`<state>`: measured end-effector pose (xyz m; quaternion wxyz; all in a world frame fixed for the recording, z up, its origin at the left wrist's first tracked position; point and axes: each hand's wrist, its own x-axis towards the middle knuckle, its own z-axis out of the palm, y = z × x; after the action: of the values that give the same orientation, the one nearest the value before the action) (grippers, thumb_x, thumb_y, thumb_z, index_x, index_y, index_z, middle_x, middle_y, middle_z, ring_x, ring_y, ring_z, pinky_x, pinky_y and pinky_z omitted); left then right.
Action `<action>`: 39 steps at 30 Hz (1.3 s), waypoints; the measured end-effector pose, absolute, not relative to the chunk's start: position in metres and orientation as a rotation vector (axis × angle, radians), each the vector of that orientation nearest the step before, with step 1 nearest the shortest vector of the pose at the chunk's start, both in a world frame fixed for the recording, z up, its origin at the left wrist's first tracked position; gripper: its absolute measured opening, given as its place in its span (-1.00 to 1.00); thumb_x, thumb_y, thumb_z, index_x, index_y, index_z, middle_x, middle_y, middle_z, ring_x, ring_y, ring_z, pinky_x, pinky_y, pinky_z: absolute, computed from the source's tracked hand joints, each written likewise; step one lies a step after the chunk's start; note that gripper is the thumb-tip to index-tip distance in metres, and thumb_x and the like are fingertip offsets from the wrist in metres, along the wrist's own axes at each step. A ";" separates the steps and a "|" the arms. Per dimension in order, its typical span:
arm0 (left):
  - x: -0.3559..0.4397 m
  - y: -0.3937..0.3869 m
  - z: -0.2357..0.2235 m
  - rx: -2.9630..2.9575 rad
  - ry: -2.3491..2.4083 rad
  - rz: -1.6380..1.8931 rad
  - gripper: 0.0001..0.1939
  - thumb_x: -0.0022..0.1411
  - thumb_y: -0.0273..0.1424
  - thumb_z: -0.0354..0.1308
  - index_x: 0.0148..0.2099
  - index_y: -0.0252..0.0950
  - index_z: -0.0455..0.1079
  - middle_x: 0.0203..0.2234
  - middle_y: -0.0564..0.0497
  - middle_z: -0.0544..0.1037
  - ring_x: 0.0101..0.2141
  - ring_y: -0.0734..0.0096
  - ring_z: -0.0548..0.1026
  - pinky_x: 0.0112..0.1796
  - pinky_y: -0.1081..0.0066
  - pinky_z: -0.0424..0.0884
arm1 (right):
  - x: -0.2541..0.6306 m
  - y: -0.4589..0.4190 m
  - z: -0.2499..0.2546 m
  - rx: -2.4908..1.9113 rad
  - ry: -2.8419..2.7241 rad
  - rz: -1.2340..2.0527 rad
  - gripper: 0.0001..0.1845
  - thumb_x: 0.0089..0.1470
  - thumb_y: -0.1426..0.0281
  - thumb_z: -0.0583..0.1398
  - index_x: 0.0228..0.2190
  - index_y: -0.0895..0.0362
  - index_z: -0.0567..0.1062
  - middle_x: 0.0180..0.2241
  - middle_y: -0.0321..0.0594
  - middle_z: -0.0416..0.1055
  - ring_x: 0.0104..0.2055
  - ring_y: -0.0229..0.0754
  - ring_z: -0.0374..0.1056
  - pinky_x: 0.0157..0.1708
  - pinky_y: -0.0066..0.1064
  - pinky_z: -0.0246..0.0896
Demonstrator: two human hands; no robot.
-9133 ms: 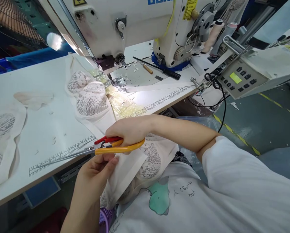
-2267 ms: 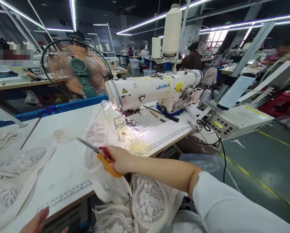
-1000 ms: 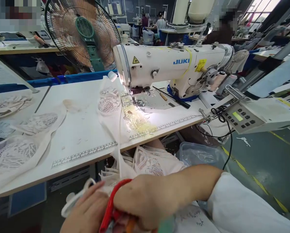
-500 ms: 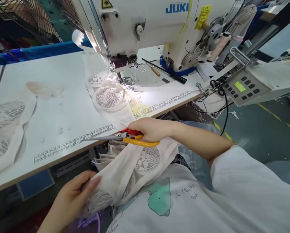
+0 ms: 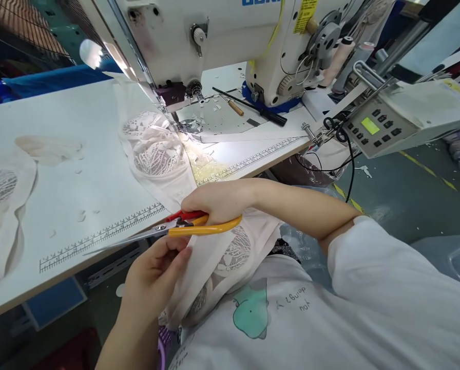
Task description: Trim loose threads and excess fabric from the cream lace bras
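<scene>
Scissors with yellow and red handles are in my right hand, at the table's front edge. Their long blades point left along the ruler strip. My left hand is just below the blades, thumb and fingers pinched on the edge of a white lace bra. This bra hangs across my lap, partly behind the hands. A second white lace piece lies on the table, with one edge by the sewing machine's needle. Its front end reaches close to my right hand.
The sewing machine stands at the back. A black-handled screwdriver and a wooden-handled tool lie on its bed. A control box is at right. More white lace fabric lies at far left, with scraps nearby.
My left hand has moved up and right along the bra, close to the scissors. My right hand with the scissors sits slightly further left. The camera view has shifted a little.
</scene>
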<state>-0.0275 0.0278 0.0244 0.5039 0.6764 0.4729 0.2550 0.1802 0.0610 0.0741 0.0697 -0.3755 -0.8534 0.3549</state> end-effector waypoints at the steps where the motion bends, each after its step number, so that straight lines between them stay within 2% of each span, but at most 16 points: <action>1: -0.027 0.028 0.025 1.514 1.119 0.616 -0.84 0.00 -0.27 0.24 -0.45 -0.23 0.38 -0.49 0.06 0.50 -0.44 0.41 0.41 -0.45 0.51 0.36 | 0.183 0.063 0.073 -1.145 -2.551 1.058 -0.74 -0.05 0.45 0.16 -0.58 0.14 0.13 -0.57 -0.37 0.16 -0.54 -0.36 0.01 -0.54 -0.46 -0.14; 6: -0.029 0.031 0.020 1.182 1.109 0.609 -0.78 -0.11 -0.28 0.35 -0.49 -0.25 0.40 -0.49 0.08 0.49 -0.46 0.51 0.36 -0.51 0.62 0.30 | 0.187 0.066 0.072 -1.140 -2.498 1.041 -0.72 -0.08 0.41 0.21 -0.59 0.15 0.16 -0.59 -0.39 0.15 -0.56 -0.38 0.01 -0.56 -0.48 -0.17; 17: -0.020 0.034 0.019 1.116 1.175 0.680 -0.69 -0.26 -0.23 0.42 -0.55 -0.29 0.40 -0.62 0.11 0.43 -0.54 0.56 0.33 -0.54 0.63 0.29 | 0.184 0.068 0.073 -1.049 -2.498 1.124 -0.76 -0.08 0.41 0.20 -0.59 0.16 0.21 -0.63 -0.39 0.17 -0.58 -0.37 0.01 -0.59 -0.47 -0.12; 21: -0.019 0.035 0.018 1.125 1.192 0.691 -0.70 -0.25 -0.24 0.42 -0.54 -0.28 0.41 -0.61 0.13 0.44 -0.50 0.56 0.36 -0.48 0.64 0.32 | 0.184 0.067 0.072 -1.064 -2.529 1.096 -0.78 -0.11 0.50 0.18 -0.60 0.15 0.19 -0.62 -0.38 0.17 -0.58 -0.36 0.02 -0.60 -0.46 -0.12; 25: -0.019 0.035 0.020 1.137 1.210 0.653 -0.69 -0.24 -0.22 0.42 -0.52 -0.29 0.41 -0.62 0.12 0.45 -0.52 0.55 0.36 -0.51 0.63 0.31 | 0.183 0.065 0.075 -1.070 -2.556 1.027 -0.72 -0.07 0.49 0.18 -0.61 0.13 0.13 -0.60 -0.38 0.16 -0.56 -0.35 0.02 -0.56 -0.45 -0.10; 30: -0.020 0.036 0.018 1.172 1.181 0.602 -0.65 -0.13 -0.19 0.36 -0.28 -0.23 0.48 -0.43 0.02 0.55 -0.38 0.35 0.46 -0.40 0.48 0.40 | 0.182 0.063 0.077 -1.030 -2.563 1.008 -0.70 -0.08 0.52 0.18 -0.60 0.12 0.10 -0.57 -0.38 0.14 -0.53 -0.35 0.01 -0.52 -0.46 -0.09; 33: -0.017 0.036 0.016 1.182 1.114 0.480 -0.63 -0.06 -0.11 0.29 -0.27 -0.26 0.52 -0.46 -0.04 0.56 -0.39 0.25 0.47 -0.36 0.36 0.43 | 0.184 0.061 0.075 -1.032 -2.513 1.047 -0.70 -0.09 0.52 0.18 -0.59 0.12 0.10 -0.55 -0.36 0.16 -0.52 -0.34 0.03 -0.52 -0.46 -0.09; 36: -0.014 0.034 0.016 1.181 1.139 0.502 -0.64 -0.07 -0.12 0.30 -0.31 -0.28 0.54 -0.51 -0.03 0.54 -0.40 0.26 0.46 -0.41 0.40 0.40 | 0.187 0.053 0.067 -1.097 -2.377 1.082 -0.73 -0.07 0.46 0.17 -0.57 0.12 0.11 -0.54 -0.36 0.18 -0.51 -0.33 0.05 -0.52 -0.46 -0.07; 39: -0.015 0.030 0.017 1.143 1.191 0.539 -0.66 -0.06 -0.14 0.29 -0.30 -0.28 0.54 -0.54 0.00 0.51 -0.45 0.36 0.42 -0.48 0.49 0.34 | 0.193 0.034 0.056 -1.312 -2.015 1.112 -0.70 -0.03 0.28 0.18 -0.50 0.11 0.13 -0.51 -0.36 0.18 -0.50 -0.32 0.08 -0.52 -0.47 -0.02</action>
<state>-0.0146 0.0295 0.0175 0.6463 0.5023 0.5234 0.2368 0.1925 0.0338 0.0556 0.2436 -0.4803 -0.7378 0.4071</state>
